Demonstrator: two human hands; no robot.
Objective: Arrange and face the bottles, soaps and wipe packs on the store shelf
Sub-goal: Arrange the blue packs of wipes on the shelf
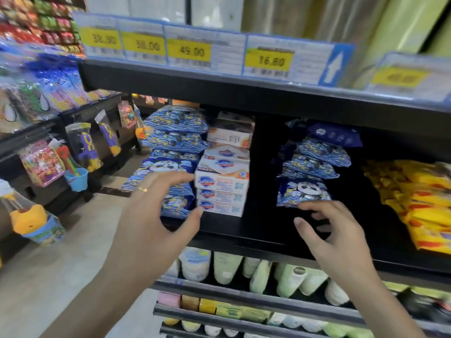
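Head view puts me in front of the black store shelf (263,230), and I read it from the biggest stock down. On its left end stands a tall stack of blue wipe packs (174,142), touching a column of white soap boxes (223,181) on its right. Past a bare gap sits a shorter stack of the same blue wipe packs (314,164), leaning and uneven, with yellow packs (419,196) heaped further right. Pale bottles (227,267) stand on the shelf below.

My left hand (156,211) is spread wide, holding nothing, its fingertips at the front of the left stack and thumb near the lowest soap box. My right hand (334,232) is loosely open and also empty, fingers just under the front pack (302,193) of the shorter stack; I cannot tell whether they touch it.

I judge the step to be squaring these stacks. To do it well, I would brace the tall stack from the side with the left hand while sliding, so that nothing topples, and draw the panda-faced front pack level with the shelf lip, print outward.
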